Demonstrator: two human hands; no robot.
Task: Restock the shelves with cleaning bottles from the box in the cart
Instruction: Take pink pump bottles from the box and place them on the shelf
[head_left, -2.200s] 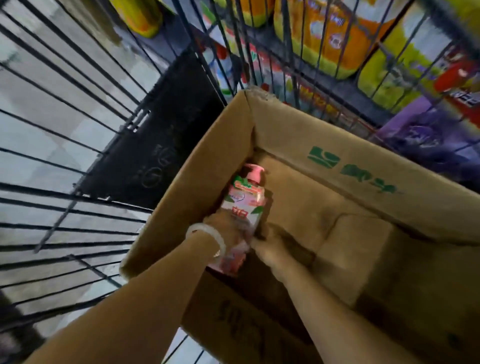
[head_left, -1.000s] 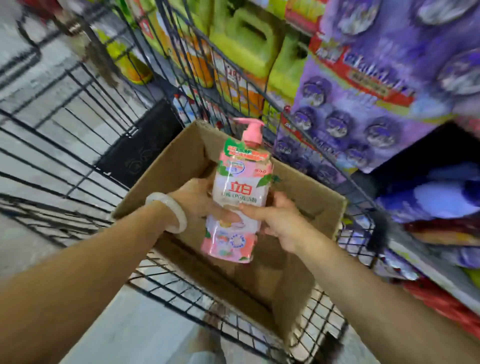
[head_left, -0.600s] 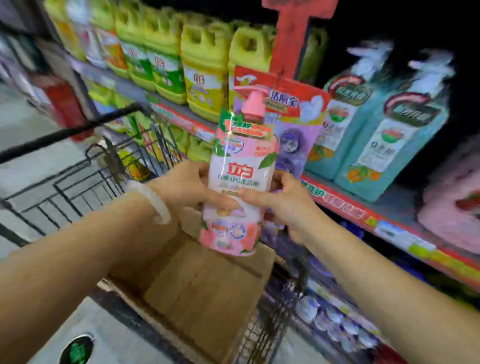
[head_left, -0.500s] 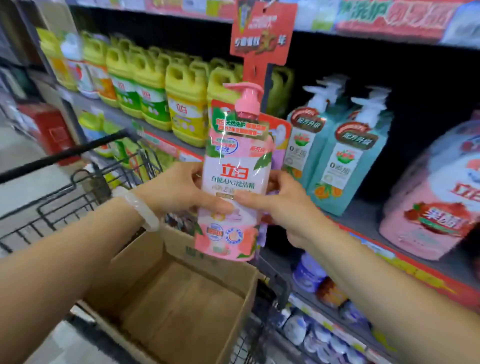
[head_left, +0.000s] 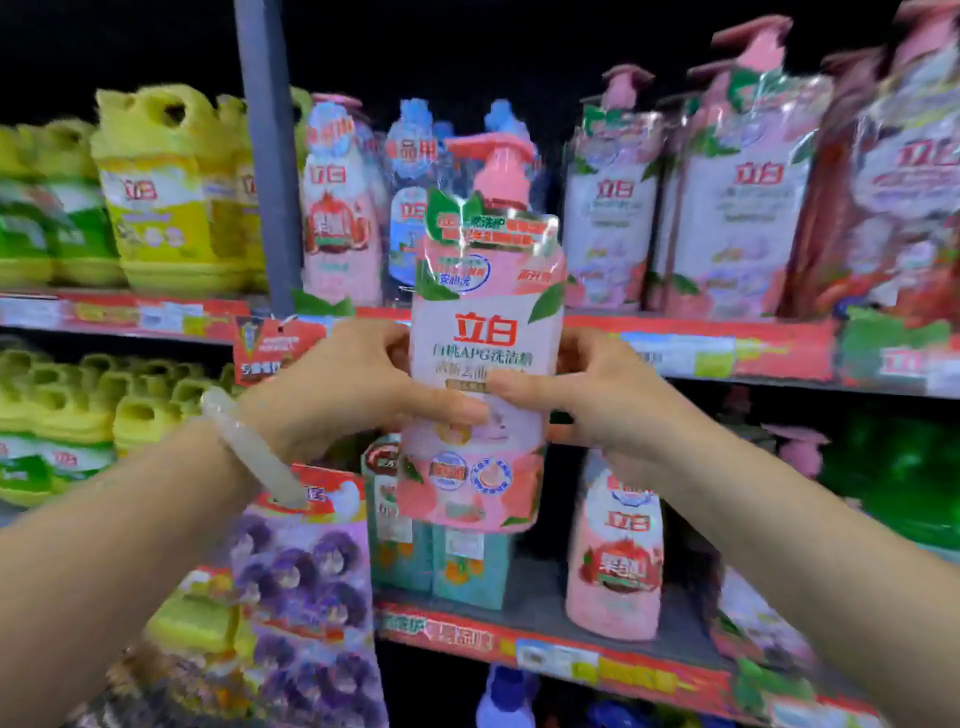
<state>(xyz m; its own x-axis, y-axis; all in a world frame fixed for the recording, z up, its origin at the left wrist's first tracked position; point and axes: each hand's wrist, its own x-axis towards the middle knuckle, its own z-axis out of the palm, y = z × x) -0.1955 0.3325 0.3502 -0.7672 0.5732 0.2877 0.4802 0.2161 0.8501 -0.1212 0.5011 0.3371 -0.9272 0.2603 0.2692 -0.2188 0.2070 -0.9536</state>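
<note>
Both hands grip a pink pump bottle of dish soap (head_left: 485, 332) upright at chest height, the left hand (head_left: 343, 384) curled round its left side, the right hand (head_left: 587, 395) round its right, thumbs across the label. A pale bangle (head_left: 249, 447) circles the left wrist. Beyond the hands runs a store shelf (head_left: 701, 348) edged in red price strips; matching pink pump bottles (head_left: 737, 197) stand above the right hand, yellow jugs (head_left: 166, 192) above the left.

You are in a shop aisle: shelves (head_left: 701, 358) with red price strips hold rows of detergent bottles (head_left: 737, 197) and yellow jugs (head_left: 166, 197).
</note>
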